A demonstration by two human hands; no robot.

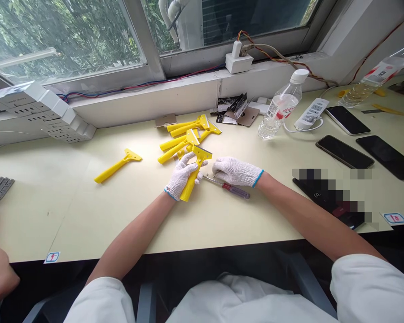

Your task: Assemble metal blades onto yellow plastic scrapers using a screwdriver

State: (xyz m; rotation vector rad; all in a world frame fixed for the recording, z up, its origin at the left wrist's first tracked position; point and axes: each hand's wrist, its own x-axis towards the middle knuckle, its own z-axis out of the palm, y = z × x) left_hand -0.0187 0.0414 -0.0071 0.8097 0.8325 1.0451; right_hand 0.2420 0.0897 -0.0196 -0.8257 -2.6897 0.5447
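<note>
My left hand [183, 175], in a white knit glove, is wrapped round the handle of a yellow scraper [190, 183], whose wide head points up and away. To the right, my right hand [234, 171], gloved too, rests low over the table with its fingertips pinched together; what they hold, if anything, is hidden. Just below it lies a screwdriver [236, 190] with a red and purple handle, its shaft pointing toward my left hand. A tiny screw-like bit is near the right fingertips. Behind my left hand several more yellow scrapers [175, 144] lie in a pile.
A lone yellow scraper [112, 172] lies left. White boxes [43, 112] stand by the window. Behind are black packaging cards [235, 110], a water bottle [279, 107] and a power strip [311, 114]. Several phones [345, 151] lie right. Another person's arm [0, 273] shows at lower left.
</note>
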